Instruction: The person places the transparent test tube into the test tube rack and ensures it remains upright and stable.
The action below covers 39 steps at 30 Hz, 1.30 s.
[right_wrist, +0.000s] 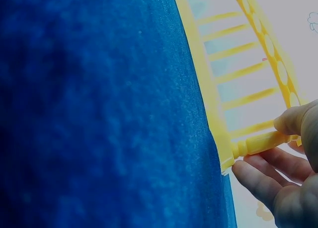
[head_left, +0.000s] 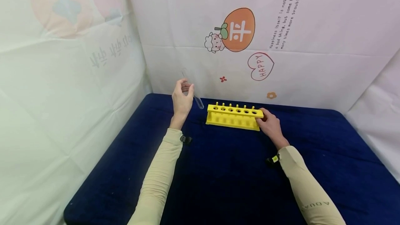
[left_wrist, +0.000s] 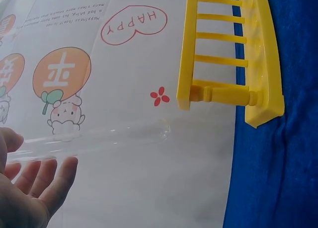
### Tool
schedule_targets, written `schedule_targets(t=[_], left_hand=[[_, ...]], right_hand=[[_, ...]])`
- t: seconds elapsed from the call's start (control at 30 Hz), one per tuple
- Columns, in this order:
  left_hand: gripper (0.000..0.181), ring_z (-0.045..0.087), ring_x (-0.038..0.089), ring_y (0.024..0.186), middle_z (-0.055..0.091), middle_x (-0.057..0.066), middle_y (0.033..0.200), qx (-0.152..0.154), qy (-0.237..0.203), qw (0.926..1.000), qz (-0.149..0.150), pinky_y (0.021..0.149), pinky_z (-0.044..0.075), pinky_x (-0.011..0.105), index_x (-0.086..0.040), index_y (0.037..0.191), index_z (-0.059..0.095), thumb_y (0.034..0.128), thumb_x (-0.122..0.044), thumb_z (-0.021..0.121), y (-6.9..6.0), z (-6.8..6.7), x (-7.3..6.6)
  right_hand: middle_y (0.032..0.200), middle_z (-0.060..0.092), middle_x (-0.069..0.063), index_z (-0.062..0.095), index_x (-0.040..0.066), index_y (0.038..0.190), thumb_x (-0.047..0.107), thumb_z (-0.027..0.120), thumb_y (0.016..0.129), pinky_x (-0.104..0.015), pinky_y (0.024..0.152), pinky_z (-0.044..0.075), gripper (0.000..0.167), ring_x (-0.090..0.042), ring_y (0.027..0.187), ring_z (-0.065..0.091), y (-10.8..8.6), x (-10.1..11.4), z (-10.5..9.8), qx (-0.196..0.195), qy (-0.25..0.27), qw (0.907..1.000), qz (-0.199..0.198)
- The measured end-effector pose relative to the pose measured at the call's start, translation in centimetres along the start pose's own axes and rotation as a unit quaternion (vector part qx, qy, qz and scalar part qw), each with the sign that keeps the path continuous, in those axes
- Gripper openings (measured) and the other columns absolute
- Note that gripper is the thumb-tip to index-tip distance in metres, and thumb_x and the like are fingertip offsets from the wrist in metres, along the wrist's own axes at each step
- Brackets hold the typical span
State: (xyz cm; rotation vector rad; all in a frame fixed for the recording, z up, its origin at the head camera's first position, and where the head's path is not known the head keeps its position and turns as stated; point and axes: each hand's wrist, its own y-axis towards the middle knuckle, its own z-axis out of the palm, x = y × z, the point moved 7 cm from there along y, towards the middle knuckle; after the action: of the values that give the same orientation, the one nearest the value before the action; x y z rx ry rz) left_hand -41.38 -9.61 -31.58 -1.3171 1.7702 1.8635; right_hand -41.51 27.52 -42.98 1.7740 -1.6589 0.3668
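A clear glass test tube (head_left: 199,102) slants in the grasp of my left hand (head_left: 182,100), its rounded end pointing down toward the rack. In the left wrist view the test tube (left_wrist: 119,137) looks see-through, with the fingers and thumb around its upper part. The yellow test tube rack (head_left: 234,111) stands on the dark blue cloth, just right of the tube and apart from it. At the rack's right end my right hand (head_left: 271,124) grips the end post, thumb and fingers about it in the right wrist view. No tubes show in the rack's holes.
A dark blue cloth (head_left: 225,169) covers the table. Behind the rack rises a white printed curtain (head_left: 187,27), close to the table's back edge. More white cloth (head_left: 47,114) hangs along the left side, and another sheet hangs at the right.
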Motion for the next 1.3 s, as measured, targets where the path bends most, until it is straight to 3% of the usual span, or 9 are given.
schedule_targets(t=[0.47,0.77,1.0,1.3], left_hand=[[0.034,0.066,0.024,0.098,0.066,0.01,0.109,0.013,-0.012,0.9998,0.005,0.082,0.057,0.039,-0.006,0.127,0.054,0.0988,-0.025,0.059,-0.5,0.8,-0.3],[0.034,0.067,0.027,0.097,0.066,0.013,0.108,0.017,-0.012,0.9993,0.031,0.081,0.057,0.044,-0.004,0.127,0.054,0.0984,-0.021,0.06,-0.9,1.7,-0.9],[0.035,0.066,0.023,0.098,0.066,0.01,0.109,0.023,-0.006,0.999,0.037,0.077,0.058,0.036,-0.006,0.129,0.054,0.0985,-0.024,0.06,-1.2,2.2,-1.2],[0.035,0.066,0.022,0.098,0.065,0.01,0.108,0.021,-0.007,0.9987,0.047,0.075,0.059,0.035,-0.007,0.128,0.055,0.0987,-0.026,0.06,-1.5,2.5,-1.5]], right_hand=[[0.101,0.067,-0.019,0.053,0.013,0.129,0.021,0.052,0.098,-0.029,0.058,0.043,0.033,-0.026,0.072,0.055,-0.2,0.0,0.2,0.008,0.005,1.0,0.003],[0.101,0.069,-0.019,0.055,0.013,0.127,0.021,0.053,0.097,-0.029,0.058,0.045,0.031,-0.026,0.072,0.057,-0.1,0.0,0.1,-0.001,0.007,1.0,-0.005],[0.108,0.069,-0.022,0.053,0.012,0.131,0.021,0.053,0.098,-0.029,0.06,0.047,0.034,-0.028,0.079,0.062,-0.1,-0.3,-0.1,-0.002,0.005,1.0,-0.002],[0.11,0.068,-0.022,0.053,0.012,0.132,0.021,0.053,0.098,-0.028,0.061,0.047,0.034,-0.028,0.079,0.061,0.0,-0.3,0.0,0.004,0.005,1.0,0.007]])
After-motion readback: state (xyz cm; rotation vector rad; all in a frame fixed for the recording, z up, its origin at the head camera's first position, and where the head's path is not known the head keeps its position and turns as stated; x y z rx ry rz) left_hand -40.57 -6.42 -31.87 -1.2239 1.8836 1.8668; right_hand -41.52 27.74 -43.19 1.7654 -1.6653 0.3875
